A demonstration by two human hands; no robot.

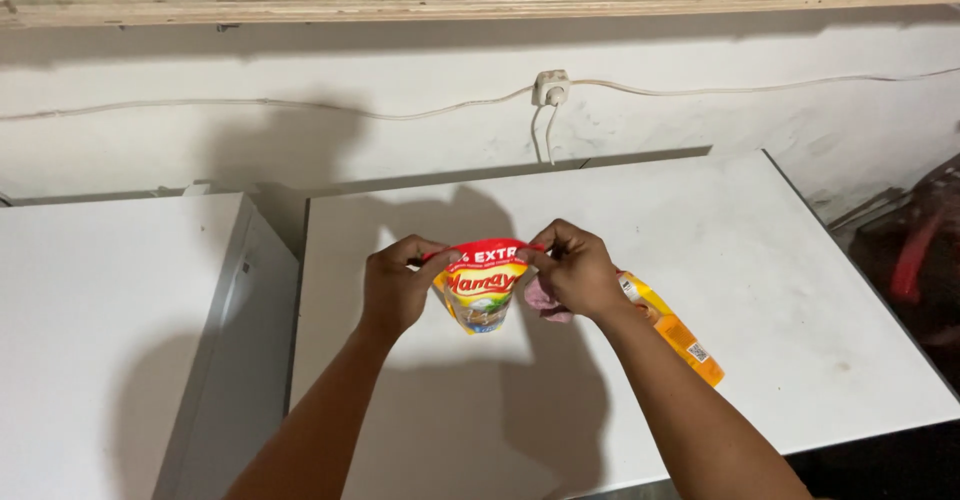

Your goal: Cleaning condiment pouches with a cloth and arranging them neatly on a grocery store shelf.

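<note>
My left hand (395,290) is closed in a pinch on the left end of the red top edge of a small yellow pouch (480,295), thumb and fingers pressed together on the strip. My right hand (575,272) pinches the right end of that same edge, and its lower fingers also curl around a bit of pink cloth (545,300) tucked just right of the pouch. Between the two grips the pouch hangs upright, its narrow bottom pointing down, held just above the white table (760,280). Right of the pouch, partly hidden behind my right wrist, a flat orange-yellow packet (680,338) lies on that table. Left of the pouch, past a dark gap, stands a second white surface (100,310). Beyond the pouch, on the pale wall, a wall socket (551,87) sits on a thin white cable, and above it runs a wooden shelf (480,5) carrying white bags.
</note>
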